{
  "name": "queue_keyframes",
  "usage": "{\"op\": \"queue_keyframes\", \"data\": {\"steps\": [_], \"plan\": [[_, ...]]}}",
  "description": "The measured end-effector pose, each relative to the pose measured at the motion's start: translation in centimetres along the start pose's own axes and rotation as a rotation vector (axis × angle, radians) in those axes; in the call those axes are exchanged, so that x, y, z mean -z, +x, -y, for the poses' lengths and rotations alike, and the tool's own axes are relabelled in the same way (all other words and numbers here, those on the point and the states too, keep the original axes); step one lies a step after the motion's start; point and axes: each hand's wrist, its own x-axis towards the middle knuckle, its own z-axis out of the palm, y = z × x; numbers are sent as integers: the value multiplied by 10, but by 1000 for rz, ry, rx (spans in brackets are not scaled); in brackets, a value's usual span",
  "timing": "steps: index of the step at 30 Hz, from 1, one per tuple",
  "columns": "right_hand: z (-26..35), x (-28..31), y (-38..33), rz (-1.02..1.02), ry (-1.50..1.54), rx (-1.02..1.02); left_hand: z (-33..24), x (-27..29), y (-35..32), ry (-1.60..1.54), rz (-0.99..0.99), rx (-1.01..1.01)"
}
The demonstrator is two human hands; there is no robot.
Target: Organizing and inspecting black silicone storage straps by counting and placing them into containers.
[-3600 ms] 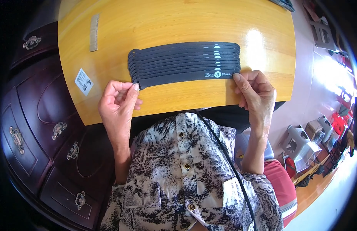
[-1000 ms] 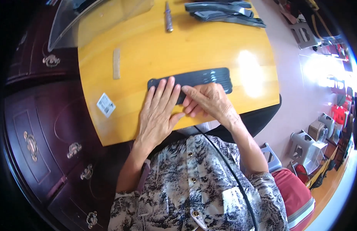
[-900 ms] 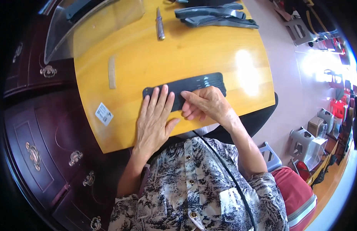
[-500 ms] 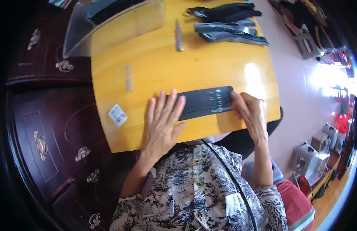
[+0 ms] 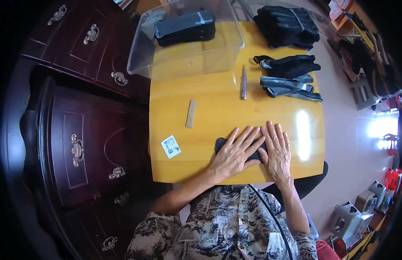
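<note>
A flat, dark rectangular piece with ribbed lines (image 5: 219, 143) lies on the yellow table close to its near edge. My left hand (image 5: 234, 152) rests flat on top of it, fingers stretched out and spread. Beside it my right hand (image 5: 277, 156) lies palm down over the piece's right end, fingers straight. The hands nearly meet at the middle, and together they cover most of the piece, including its white print. Left of them are a white printed card (image 5: 171, 147) and a short tan strip (image 5: 191, 113).
A clear plastic bin (image 5: 183, 65) at the far left holds a stack of dark flat pieces (image 5: 186, 27). A slim pen-like tool (image 5: 243, 83), grey straps (image 5: 291, 88), a black strap bundle (image 5: 292, 66) and a larger black bundle (image 5: 287, 27) lie toward the back right. Dark drawers (image 5: 75, 147) stand at left.
My right hand has released the piece's right end and flattened onto it. My left hand has slid rightward over the piece. The view has shifted, showing more of the bin and far table.
</note>
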Motion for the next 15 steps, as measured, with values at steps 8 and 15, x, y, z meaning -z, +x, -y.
{"op": "queue_keyframes", "data": {"steps": [8, 15], "plan": [[1, 3, -2, -38, -12, 14, 1, 10, -7, 12, 16, -22], [-3, -4, -1, -50, -20, 15, 40, 14, -37, -6, 72, 26]]}}
